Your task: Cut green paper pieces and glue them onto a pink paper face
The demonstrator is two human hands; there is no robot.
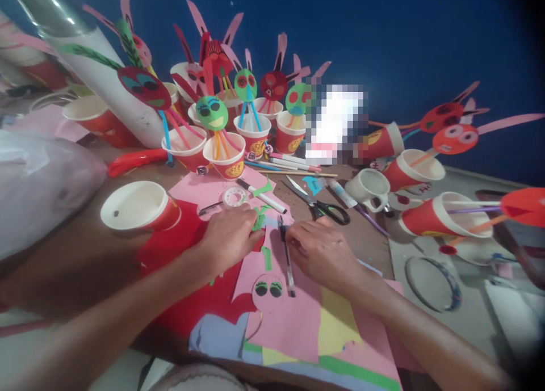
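My left hand is closed over the paper pile, with a small piece of green paper at its fingertips. To the right, my right hand rests with its fingers curled under; whatever they hold is hidden. A clear pen with a black cap lies beside its fingertips. Between and below the hands is a pink paper circle with two black eyes edged in green, on a pink sheet. Just above the circle sits a green paper strip. Red paper spreads under my left forearm.
Black-handled scissors, a tape roll, a white marker and a white mug lie beyond my hands. Red paper cups with paper-faced stick figures line the back. An empty cup tips at left, near a plastic bag.
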